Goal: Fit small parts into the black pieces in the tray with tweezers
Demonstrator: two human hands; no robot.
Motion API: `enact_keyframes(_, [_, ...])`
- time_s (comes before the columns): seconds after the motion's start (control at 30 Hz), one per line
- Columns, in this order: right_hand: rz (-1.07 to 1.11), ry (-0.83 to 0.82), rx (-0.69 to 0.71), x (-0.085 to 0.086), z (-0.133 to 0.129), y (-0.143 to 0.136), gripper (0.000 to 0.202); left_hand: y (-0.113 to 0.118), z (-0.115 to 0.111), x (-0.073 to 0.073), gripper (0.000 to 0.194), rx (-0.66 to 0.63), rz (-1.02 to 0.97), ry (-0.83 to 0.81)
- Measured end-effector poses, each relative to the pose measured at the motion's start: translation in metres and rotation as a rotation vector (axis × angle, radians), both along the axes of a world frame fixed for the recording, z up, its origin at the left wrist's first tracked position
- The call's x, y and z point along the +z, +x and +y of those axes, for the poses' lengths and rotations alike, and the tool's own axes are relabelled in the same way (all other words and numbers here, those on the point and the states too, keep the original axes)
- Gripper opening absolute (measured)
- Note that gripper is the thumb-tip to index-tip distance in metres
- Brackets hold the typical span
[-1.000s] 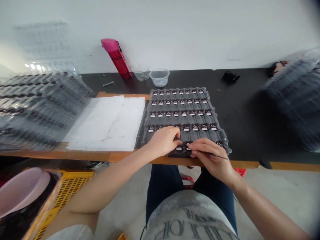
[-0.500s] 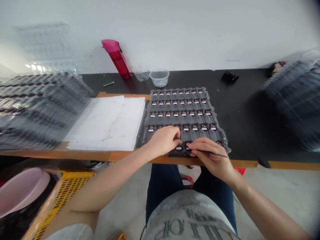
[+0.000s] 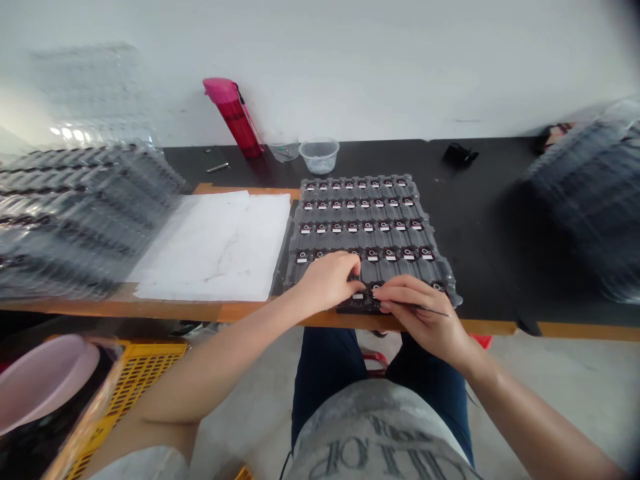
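A clear plastic tray point(image 3: 343, 240) lies at the table's front edge, with rows of small dark parts, each bearing a pale ring and a white patch. My left hand point(image 3: 327, 279) rests over its left front area, thumb and fingertips curled together beside a small dark part point(image 3: 357, 294) in the nearest row; what they pinch is hidden. Held pen-fashion in my right hand point(image 3: 420, 310) is a thin dark stick-like tool point(image 3: 434, 311). Its tip is hidden by the fingers, which are close to another part point(image 3: 376, 287) in that row.
White sheets point(image 3: 225, 240) lie left of the tray, beside a tall stack of clear trays point(image 3: 75, 220). Behind stand a pink bottle point(image 3: 237, 120) and a small clear tub point(image 3: 319, 157). More stacked trays point(image 3: 600, 200) stand right. A yellow crate point(image 3: 145, 373) sits below, left.
The stick-like tool has shifted slightly in my right hand, its rear end now lying a little further left. My left hand stays almost still.
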State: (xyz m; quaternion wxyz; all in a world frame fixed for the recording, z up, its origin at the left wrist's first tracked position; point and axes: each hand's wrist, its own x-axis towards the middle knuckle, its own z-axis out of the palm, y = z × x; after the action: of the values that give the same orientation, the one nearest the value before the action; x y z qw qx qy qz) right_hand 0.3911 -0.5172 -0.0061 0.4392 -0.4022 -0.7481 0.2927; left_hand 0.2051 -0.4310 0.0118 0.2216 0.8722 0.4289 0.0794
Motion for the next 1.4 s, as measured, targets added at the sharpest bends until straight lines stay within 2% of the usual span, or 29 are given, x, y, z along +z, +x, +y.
enact_keyframes(1.4, [0.031,0.003,-0.011,-0.0025,0.0007,-0.0018,0.020,0.0006,-0.0008,-0.0007,0.015,0.007,0.009,0.009])
